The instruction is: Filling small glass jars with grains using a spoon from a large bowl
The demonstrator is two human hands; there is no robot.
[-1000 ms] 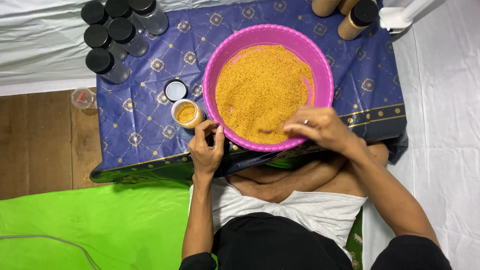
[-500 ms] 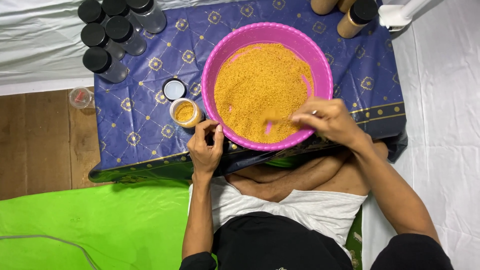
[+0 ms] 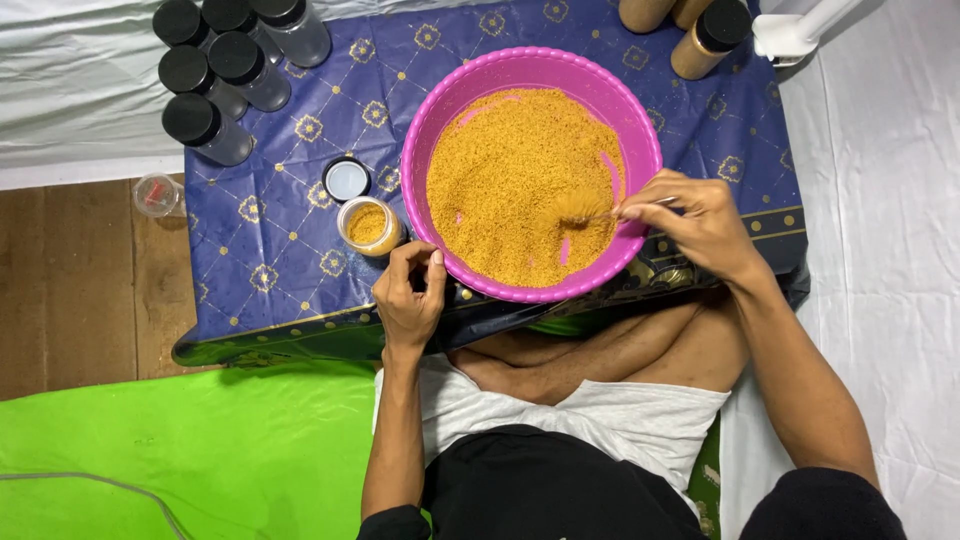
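Head camera, looking straight down — what did the right hand [image 3: 700, 222] have?

— A thin metal spoon [image 3: 610, 211], pinched between thumb and fingertips at the handle's end. Its bowl was heaped with the orange-yellow crumbs [image 3: 520, 180] and sat over the near right part of the pink basin [image 3: 432, 120].

— Which way did the spoon run?

— Its long axis lay nearly level across the picture, handle toward the hand on the right, loaded bowl pointing left, toward the basin's middle. I judged it was kept flat so the heap would not slide off.

— And the left hand [image 3: 408, 296]?

— Loosely curled, fingers drawn in, resting at the basin's near rim just below the small open jar [image 3: 369, 226]. Whether it pressed on the rim or gripped anything, I could not tell; nothing showed in it.

— Where was that jar?

— Upright on the blue patterned cloth [image 3: 260, 250], touching or just beside the basin's left wall, partly filled with the same crumbs. Its black lid [image 3: 346, 179] lay just beyond it. That closeness probably kept the spoon's trip short.

— Anything else about?

— A cluster of black-capped jars [image 3: 215, 70] at the cloth's far left corner, well apart, and filled capped jars [image 3: 705, 35] at the far right. The person sat cross-legged behind the low table, a green mat [image 3: 180, 440] on their left.
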